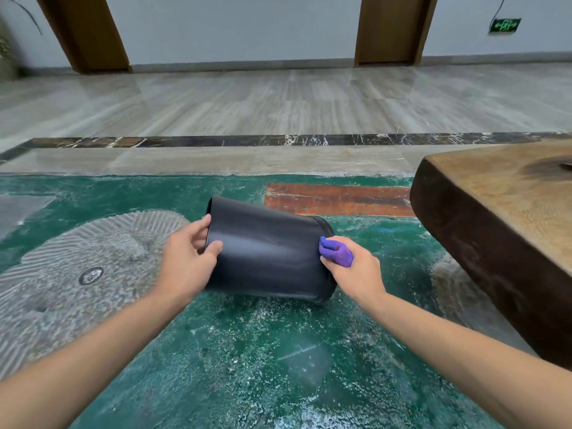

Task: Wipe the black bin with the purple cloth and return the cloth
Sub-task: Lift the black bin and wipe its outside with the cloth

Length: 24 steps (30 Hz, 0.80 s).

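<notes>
Black bin (pixel 266 252) tipped on its side, held off the green patterned rug (pixel 247 351) between my two hands.

My left hand (pixel 188 261) grips the bin's left end, thumb curled onto the side wall, fingers hooked over the edge. My right hand (pixel 353 270) holds the purple cloth (pixel 335 253) bunched in curled fingers, pressed against the bin's right end near the rim band. A thick wooden table (pixel 501 230) stands just right of the bin; grey tiled floor (pixel 278 103) lies beyond the rug.

One black bin (pixel 266 252), one purple cloth (pixel 335 252), one wooden table (pixel 501 218), two doors (pixel 83 32).
</notes>
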Tool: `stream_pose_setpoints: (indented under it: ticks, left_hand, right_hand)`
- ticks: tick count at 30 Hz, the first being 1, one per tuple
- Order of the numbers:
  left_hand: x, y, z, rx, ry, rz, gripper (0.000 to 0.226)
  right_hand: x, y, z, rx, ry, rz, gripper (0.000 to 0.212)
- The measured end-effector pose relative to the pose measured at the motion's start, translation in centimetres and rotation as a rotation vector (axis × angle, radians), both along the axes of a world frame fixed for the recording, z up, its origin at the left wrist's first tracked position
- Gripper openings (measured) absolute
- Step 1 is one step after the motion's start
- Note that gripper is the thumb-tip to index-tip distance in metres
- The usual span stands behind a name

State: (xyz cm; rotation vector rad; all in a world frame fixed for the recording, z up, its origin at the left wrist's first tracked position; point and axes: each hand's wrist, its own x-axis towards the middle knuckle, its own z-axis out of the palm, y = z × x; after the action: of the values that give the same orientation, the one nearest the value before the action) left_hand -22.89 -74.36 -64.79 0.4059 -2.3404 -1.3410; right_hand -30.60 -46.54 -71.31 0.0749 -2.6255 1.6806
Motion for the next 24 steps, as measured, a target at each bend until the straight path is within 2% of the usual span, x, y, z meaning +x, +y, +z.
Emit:
stream_pose_setpoints:
  ticks: [8, 10, 13, 18, 22, 24]
  left_hand:
    - [1.4, -0.2, -0.5, 0.044, -0.060, 0.009, 0.058]
    - [1.4, -0.6, -0.9, 0.061, -0.071, 0.020, 0.057]
    - [1.5, -1.0, -1.1, 0.125, -0.083, 0.040, 0.056]
    - [1.5, -1.0, -1.1, 0.198, -0.046, 0.057, 0.054]
    - [1.2, 0.2, -0.8, 0.207, -0.048, 0.002, 0.054]
    - [0.7, 0.7, -0.5, 0.207, -0.054, -0.051, 0.054]
  right_hand:
    - [-1.5, -2.6, 1.5, 0.059, 0.008, -0.127, 0.028]
    - [-2.0, -4.0, 2.0, 0.126, 0.002, -0.153, 0.028]
    - [-2.6, -5.9, 2.9, 0.256, 0.019, -0.178, 0.015]
    - [-2.8, -8.7, 4.5, 0.402, 0.144, -0.132, 0.009]
    - [-2.1, -12.1, 6.0, 0.365, 0.173, -0.052, 0.005]
    - [-1.7, -14.2, 7.0, 0.315, 0.202, 0.024, 0.011]
